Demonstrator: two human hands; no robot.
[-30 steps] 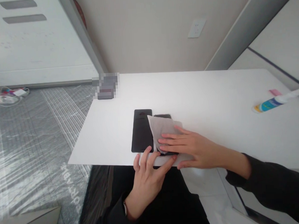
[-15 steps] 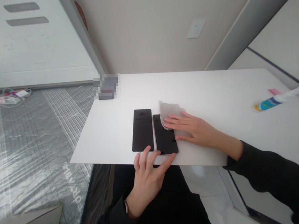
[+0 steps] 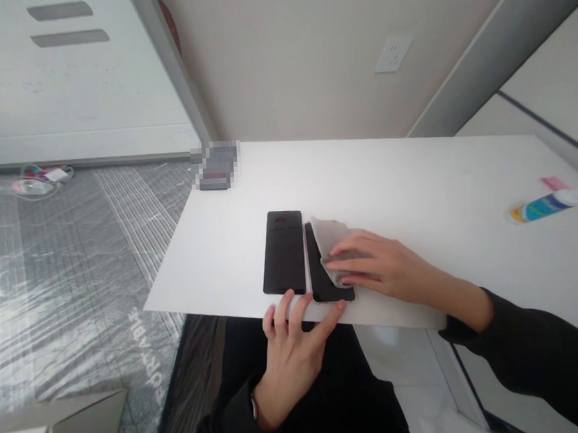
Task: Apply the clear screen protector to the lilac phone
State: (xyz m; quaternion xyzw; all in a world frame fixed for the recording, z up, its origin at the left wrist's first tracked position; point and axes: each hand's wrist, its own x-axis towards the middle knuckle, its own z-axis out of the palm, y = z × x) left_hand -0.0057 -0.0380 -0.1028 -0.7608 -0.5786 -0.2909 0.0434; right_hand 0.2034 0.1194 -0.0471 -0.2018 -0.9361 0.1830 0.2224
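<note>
My right hand (image 3: 369, 267) lies flat with open fingers and presses a grey cloth (image 3: 330, 243) on the right phone (image 3: 327, 279), near the front edge of the white table (image 3: 413, 184). My left hand (image 3: 296, 345) is open; its fingertips touch this edge just below both phones. The left phone (image 3: 284, 251) lies just beside, uncovered.

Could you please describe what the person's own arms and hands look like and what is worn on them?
Both hands are bare, without gloves or visible rings. The left hand emerges from a long black sleeve, and a thin pale band, perhaps a watch or bracelet, shows at that wrist. The right hand comes out of a matching long black sleeve that ends at the wrist. No markings are visible on either sleeve.
</note>
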